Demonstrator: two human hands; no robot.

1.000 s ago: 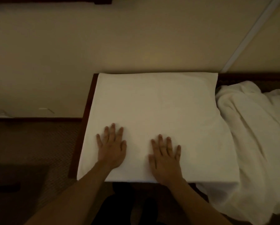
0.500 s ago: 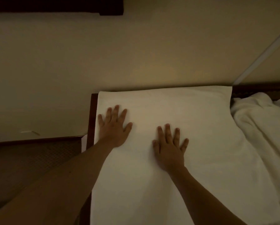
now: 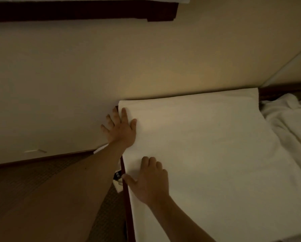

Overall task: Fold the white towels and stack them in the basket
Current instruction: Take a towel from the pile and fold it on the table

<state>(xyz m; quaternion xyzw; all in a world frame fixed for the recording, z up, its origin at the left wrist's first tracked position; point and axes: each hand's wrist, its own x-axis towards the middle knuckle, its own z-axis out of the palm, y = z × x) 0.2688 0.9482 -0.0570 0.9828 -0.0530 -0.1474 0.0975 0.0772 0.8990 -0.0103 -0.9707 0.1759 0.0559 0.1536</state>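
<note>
A white towel (image 3: pixel 207 154) lies spread flat over a dark wooden table (image 3: pixel 126 198) against the wall. My left hand (image 3: pixel 120 129) lies at the towel's far left corner, fingers spread, partly off the towel's edge. My right hand (image 3: pixel 149 180) rests on the towel's left edge nearer to me, fingertips bent down into the cloth and thumb stretched out toward the table's rim. No basket is in view.
A heap of crumpled white towels (image 3: pixel 289 123) sits on the right. A beige wall (image 3: pixel 111 67) rises behind the table, with a dark wooden ledge (image 3: pixel 76 11) above. Patterned carpet (image 3: pixel 32 175) lies to the left, and a white tag (image 3: pixel 118 186) hangs at the table's edge.
Both hands slid left across the towel to its left edge. The left hand reached the far corner. The view swung left and closer.
</note>
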